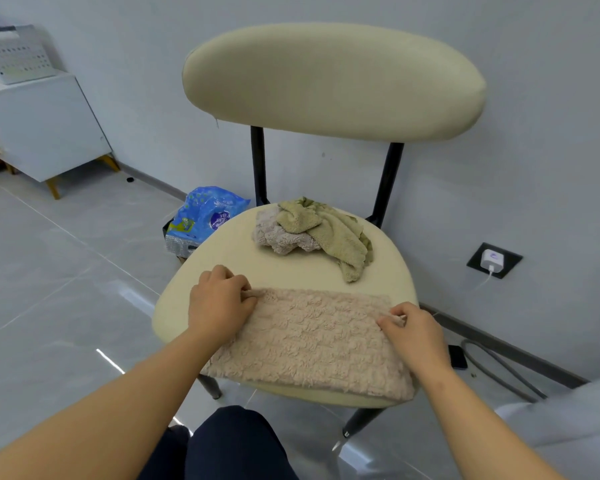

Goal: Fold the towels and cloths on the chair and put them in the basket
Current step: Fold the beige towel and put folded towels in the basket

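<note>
- Folding of one towel looked to be the step in hand: a beige fleecy towel (312,344) lay flat across the chair seat (222,251) at 6 o'clock, its near edge just over the front rim.
- Left hand (219,303) held the towel's far corner at 9 o'clock, grip pinching the cloth under curled fingers.
- Right hand (413,336) pinched the far corner at 3 o'clock in the same way.
- An olive-green cloth (333,233) lay crumpled over a pinkish fleecy cloth (278,237) at 12 o'clock of the seat, near the towel but apart from it.
- White perforated basket (14,53) stood on a white cabinet (42,126) at 10 o'clock of the view, well apart from the chair.
- Next move probably called for both corners to travel together toward the near edge, level, so the fold landed square; the task seemed early.
</note>
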`<move>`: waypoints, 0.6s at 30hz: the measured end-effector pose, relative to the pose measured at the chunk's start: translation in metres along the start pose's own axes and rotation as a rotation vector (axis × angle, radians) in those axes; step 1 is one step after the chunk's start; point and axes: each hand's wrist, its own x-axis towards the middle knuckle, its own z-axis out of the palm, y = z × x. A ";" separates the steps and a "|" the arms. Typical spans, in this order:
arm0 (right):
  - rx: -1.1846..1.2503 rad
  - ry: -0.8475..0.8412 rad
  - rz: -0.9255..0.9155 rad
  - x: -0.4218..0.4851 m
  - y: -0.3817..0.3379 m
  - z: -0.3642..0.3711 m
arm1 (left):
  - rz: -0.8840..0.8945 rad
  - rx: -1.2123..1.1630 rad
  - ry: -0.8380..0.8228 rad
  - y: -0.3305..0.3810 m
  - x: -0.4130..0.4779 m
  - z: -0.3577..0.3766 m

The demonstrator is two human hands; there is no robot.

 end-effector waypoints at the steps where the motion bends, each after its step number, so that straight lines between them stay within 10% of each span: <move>1: -0.010 -0.023 0.004 0.000 0.000 -0.002 | -0.033 -0.053 -0.010 -0.003 -0.001 -0.001; 9: 0.437 0.042 0.015 0.010 -0.020 -0.009 | -0.290 -0.588 -0.078 -0.014 0.005 -0.011; 18: 0.262 -0.025 0.078 0.036 -0.022 0.010 | -0.288 -0.420 -0.051 -0.009 0.002 0.000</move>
